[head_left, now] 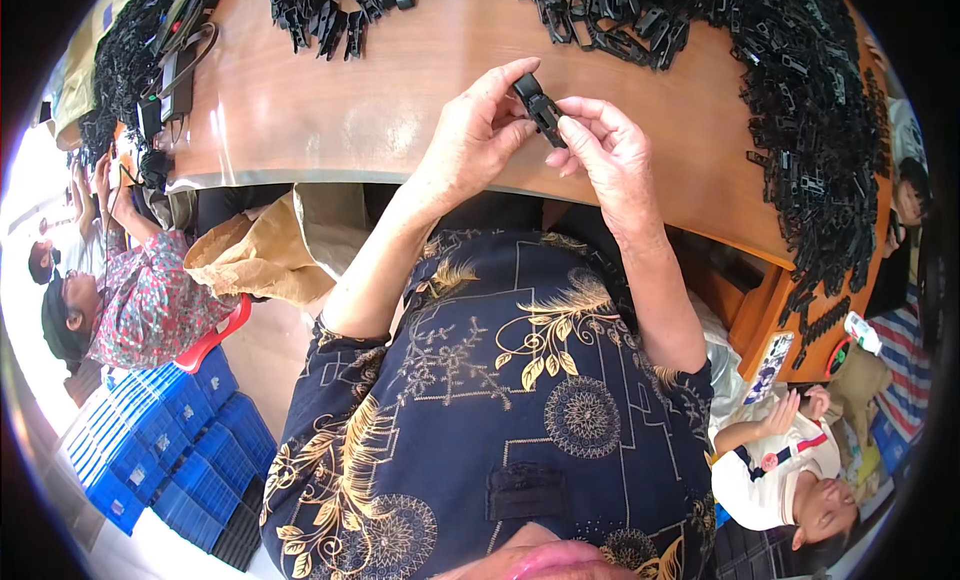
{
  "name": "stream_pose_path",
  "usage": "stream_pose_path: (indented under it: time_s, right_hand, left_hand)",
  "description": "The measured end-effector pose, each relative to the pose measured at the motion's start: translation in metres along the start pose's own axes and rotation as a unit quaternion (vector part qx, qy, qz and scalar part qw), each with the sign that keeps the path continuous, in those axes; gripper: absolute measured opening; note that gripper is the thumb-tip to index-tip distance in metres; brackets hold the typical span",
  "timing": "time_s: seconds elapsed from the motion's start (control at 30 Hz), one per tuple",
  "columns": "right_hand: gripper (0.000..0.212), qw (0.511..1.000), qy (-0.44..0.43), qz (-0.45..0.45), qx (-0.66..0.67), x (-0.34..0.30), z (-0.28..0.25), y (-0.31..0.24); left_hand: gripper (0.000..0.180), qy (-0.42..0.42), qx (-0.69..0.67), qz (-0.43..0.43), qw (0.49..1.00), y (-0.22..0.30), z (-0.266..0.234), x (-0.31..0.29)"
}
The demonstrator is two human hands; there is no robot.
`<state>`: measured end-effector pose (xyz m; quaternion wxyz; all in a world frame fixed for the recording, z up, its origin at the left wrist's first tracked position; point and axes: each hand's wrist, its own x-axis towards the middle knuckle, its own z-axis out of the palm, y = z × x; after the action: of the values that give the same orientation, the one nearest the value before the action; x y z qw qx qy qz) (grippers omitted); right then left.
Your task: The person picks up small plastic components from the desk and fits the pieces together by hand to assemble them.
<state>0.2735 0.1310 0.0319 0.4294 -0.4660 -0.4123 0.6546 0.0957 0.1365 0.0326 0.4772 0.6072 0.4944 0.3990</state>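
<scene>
Head view: from where I stand, a wooden table is the landmark.
Black plastic piece: held up over the table, toward its near edge, tilted between both hands.
Left hand: thumb and fingers clamped on the piece's upper end.
Right hand: thumb and fingertips pinching its lower end.
Big heap: similar black pieces, spread down the table's right side.
Smaller piles: more black pieces, at the table's far side.
Brown sack: just off the table's near edge, leftward.
Blue crates: stacked on the near side of the table, well left.
Co-workers: one in a floral shirt left of the table, another in a white top near its right corner.
</scene>
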Motion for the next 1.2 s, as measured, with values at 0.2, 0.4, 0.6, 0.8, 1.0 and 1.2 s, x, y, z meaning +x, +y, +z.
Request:
stream_pose_path:
  time_s: [0.2, 0.4, 0.6, 0.8, 1.0, 1.2]
  right_hand:
    - [0.021, 1.0, -0.007, -0.001, -0.026, 0.0, -0.003, 0.006]
    - [0.019, 0.996, -0.004, -0.017, -0.082, -0.003, -0.007, 0.002]
    - [0.016, 0.968, -0.075, -0.026, -0.237, -0.014, -0.007, 0.004]
    - [0.016, 0.946, -0.085, -0.105, -0.293, -0.021, 0.02, 0.004]
    - [0.013, 0.995, -0.08, 0.033, -0.052, -0.024, 0.025, 0.014]
    - [0.011, 0.992, -0.105, 0.064, 0.026, -0.022, 0.035, 0.026]
  left_hand:
    - [0.056, 0.012, -0.065, -0.05, 0.997, -0.001, 0.006, -0.006]
    - [0.049, 0.02, 0.005, 0.013, 1.0, 0.0, 0.015, -0.015]
    - [0.031, -0.098, 0.057, -0.091, 0.989, -0.003, -0.007, -0.027]
    - [0.034, -0.045, 0.025, -0.003, 0.999, -0.021, -0.006, -0.049]
    - [0.043, 0.088, -0.185, -0.054, 0.977, -0.019, 0.004, -0.07]
    - [0.044, 0.086, -0.276, -0.102, 0.952, -0.012, -0.004, -0.073]
